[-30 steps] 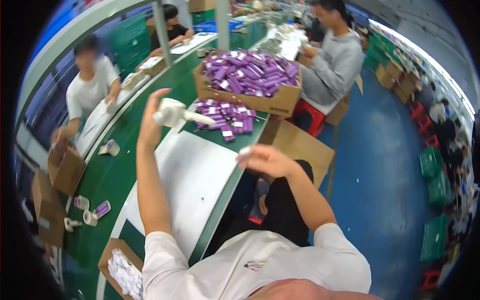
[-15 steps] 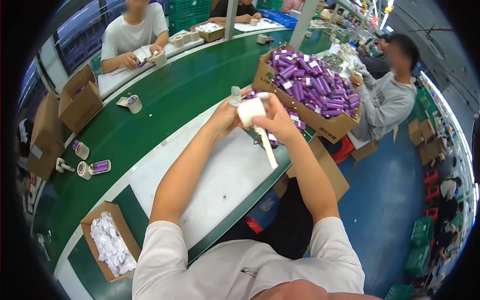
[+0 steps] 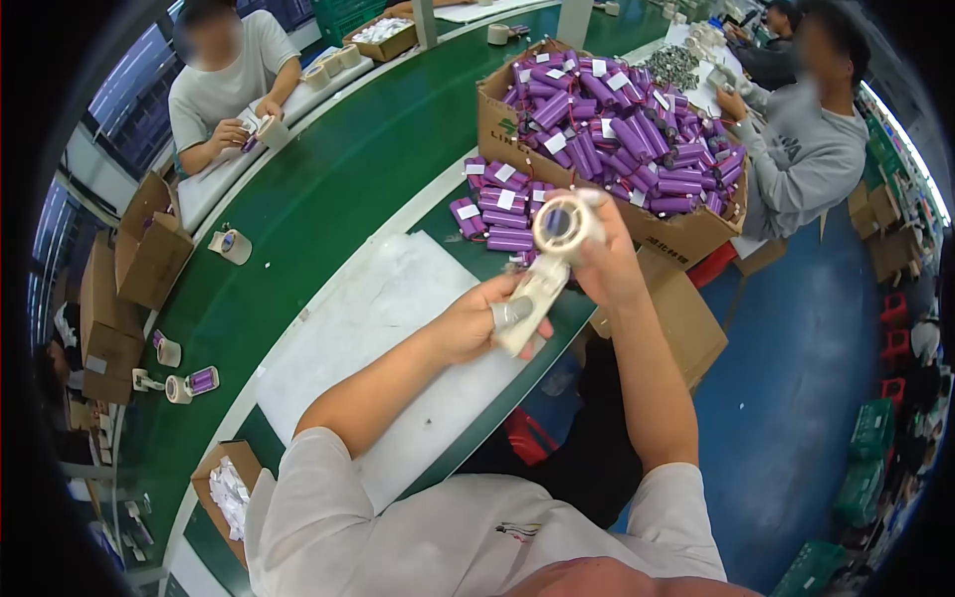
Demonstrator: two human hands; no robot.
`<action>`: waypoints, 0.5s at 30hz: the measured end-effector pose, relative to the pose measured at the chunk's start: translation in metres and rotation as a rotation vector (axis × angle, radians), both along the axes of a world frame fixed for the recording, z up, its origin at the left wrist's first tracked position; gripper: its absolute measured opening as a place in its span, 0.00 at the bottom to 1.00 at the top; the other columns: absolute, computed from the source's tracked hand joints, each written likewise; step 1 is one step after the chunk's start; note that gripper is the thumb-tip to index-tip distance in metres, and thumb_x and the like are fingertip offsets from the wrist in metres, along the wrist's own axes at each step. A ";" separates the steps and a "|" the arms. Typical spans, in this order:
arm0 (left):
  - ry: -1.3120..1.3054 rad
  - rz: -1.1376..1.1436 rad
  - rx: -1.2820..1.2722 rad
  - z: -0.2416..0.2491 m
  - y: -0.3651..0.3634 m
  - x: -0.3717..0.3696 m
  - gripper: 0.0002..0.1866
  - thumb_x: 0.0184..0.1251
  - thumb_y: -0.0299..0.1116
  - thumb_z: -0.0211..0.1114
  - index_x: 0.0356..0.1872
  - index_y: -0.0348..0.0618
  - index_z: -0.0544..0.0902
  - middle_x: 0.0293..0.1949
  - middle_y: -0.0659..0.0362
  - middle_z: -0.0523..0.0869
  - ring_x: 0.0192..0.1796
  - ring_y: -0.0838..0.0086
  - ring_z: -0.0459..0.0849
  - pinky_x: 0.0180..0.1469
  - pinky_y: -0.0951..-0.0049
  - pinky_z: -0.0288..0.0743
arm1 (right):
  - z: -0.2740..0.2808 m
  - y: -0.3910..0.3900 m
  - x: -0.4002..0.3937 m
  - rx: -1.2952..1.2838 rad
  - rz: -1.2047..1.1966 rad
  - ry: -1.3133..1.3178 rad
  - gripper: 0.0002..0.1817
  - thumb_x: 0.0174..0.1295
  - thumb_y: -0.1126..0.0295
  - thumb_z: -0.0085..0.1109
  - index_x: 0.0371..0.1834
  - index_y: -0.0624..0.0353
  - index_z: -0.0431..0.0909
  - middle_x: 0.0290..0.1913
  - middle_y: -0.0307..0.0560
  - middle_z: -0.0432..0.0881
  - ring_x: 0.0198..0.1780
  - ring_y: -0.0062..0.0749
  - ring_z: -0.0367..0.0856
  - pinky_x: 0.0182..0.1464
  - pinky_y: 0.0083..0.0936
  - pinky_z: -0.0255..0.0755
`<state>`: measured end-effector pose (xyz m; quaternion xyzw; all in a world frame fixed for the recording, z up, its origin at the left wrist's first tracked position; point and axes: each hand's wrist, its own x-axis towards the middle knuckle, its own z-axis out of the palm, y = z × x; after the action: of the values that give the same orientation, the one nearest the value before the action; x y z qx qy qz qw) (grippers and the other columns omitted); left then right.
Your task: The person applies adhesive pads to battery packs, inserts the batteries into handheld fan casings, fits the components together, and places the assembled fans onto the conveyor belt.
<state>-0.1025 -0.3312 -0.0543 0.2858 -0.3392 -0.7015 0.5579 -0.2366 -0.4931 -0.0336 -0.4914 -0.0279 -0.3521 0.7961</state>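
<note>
A cream plastic housing (image 3: pixel 542 287) with a round, hollow, tube-like head and a straight handle is held above the edge of the white work mat (image 3: pixel 363 328). My left hand (image 3: pixel 470 323), with a grey wrap on one finger, is closed around the lower handle. My right hand (image 3: pixel 612 261) grips the round head from the right, and its opening faces up toward me. Just behind the housing lies a group of purple battery packs (image 3: pixel 505 202) with white labels. The handle's inside cannot be made out.
A cardboard box (image 3: pixel 671 242) heaped with purple battery packs stands behind my right hand. Similar cream housings (image 3: pixel 231 246) sit on the green conveyor (image 3: pixel 328 189). A small box (image 3: pixel 211 488) of white slips is at lower left. Co-workers sit across and at right.
The housing has turned so its handle points down-left instead of down-right. My left hand has moved from beside the head down to the handle. The camera view has shifted.
</note>
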 end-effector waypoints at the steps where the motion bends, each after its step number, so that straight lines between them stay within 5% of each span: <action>1: -0.065 -0.042 0.024 -0.007 -0.002 0.004 0.20 0.74 0.44 0.59 0.59 0.44 0.71 0.37 0.54 0.85 0.30 0.72 0.84 0.32 0.74 0.79 | -0.005 -0.002 -0.008 -0.075 -0.031 0.115 0.29 0.59 0.69 0.68 0.62 0.56 0.66 0.61 0.50 0.73 0.61 0.33 0.74 0.64 0.35 0.70; 3: -0.176 -0.002 0.097 -0.014 -0.006 0.000 0.19 0.74 0.44 0.58 0.58 0.44 0.71 0.35 0.56 0.84 0.30 0.74 0.84 0.32 0.75 0.78 | 0.002 0.004 -0.018 -0.170 -0.126 0.323 0.24 0.57 0.72 0.66 0.58 0.56 0.74 0.63 0.50 0.73 0.63 0.37 0.73 0.67 0.36 0.65; 7: -0.501 0.094 0.120 0.015 -0.003 -0.009 0.14 0.70 0.30 0.50 0.55 0.43 0.72 0.35 0.58 0.83 0.30 0.76 0.83 0.31 0.75 0.78 | 0.038 0.020 -0.029 -1.318 -0.725 0.380 0.20 0.50 0.74 0.67 0.49 0.55 0.82 0.61 0.49 0.76 0.63 0.50 0.71 0.66 0.43 0.60; 10: -0.712 0.144 0.083 0.023 0.001 -0.006 0.21 0.58 0.22 0.43 0.52 0.42 0.74 0.36 0.58 0.83 0.30 0.76 0.83 0.31 0.74 0.78 | 0.038 0.032 -0.027 -1.538 -0.498 0.372 0.19 0.51 0.73 0.67 0.49 0.55 0.82 0.56 0.45 0.80 0.63 0.46 0.71 0.64 0.42 0.60; 15: -0.932 0.139 0.060 0.015 0.012 0.007 0.24 0.52 0.19 0.43 0.52 0.39 0.75 0.37 0.57 0.84 0.30 0.75 0.84 0.31 0.74 0.77 | 0.032 0.041 -0.014 -1.527 -0.567 0.224 0.08 0.49 0.74 0.63 0.34 0.56 0.80 0.38 0.41 0.80 0.51 0.39 0.74 0.55 0.39 0.62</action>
<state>-0.0953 -0.3193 -0.0394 0.6082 -0.5132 -0.4687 0.3834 -0.2504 -0.4520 -0.0020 -0.9183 -0.0549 -0.3727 0.1215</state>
